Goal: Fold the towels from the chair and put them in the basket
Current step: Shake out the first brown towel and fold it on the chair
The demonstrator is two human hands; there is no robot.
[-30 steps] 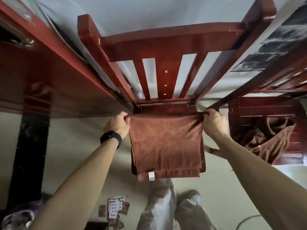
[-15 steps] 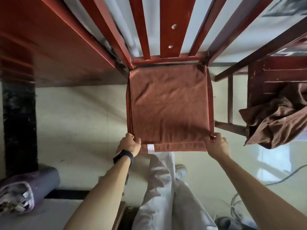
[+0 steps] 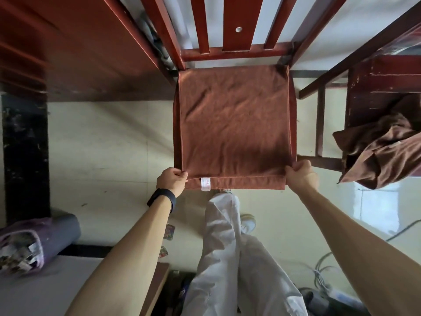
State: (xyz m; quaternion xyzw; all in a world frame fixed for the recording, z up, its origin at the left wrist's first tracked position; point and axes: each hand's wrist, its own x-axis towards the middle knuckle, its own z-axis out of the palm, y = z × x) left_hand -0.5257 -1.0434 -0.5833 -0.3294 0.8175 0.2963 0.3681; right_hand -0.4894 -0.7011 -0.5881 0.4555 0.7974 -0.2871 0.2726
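A brown towel (image 3: 234,124) lies folded flat over the seat of a red wooden chair (image 3: 237,52), its white label at the near edge. My left hand (image 3: 172,180) pinches the towel's near left corner. My right hand (image 3: 300,176) pinches the near right corner. Both hold the upper layer at the seat's front edge. A second chair (image 3: 373,87) at the right carries a crumpled heap of brown towels (image 3: 382,144). No basket is in view.
A red wooden table (image 3: 75,49) stands at the left, close to the chair. A purple rolled bundle (image 3: 38,242) lies on a white surface at the lower left. My legs in white trousers (image 3: 230,258) are below the chair. Cables lie on the floor at the lower right.
My hands carried the towel's far edge from the chair back toward me, laying it flat over the seat. They now hold the near corners. The view tilted down.
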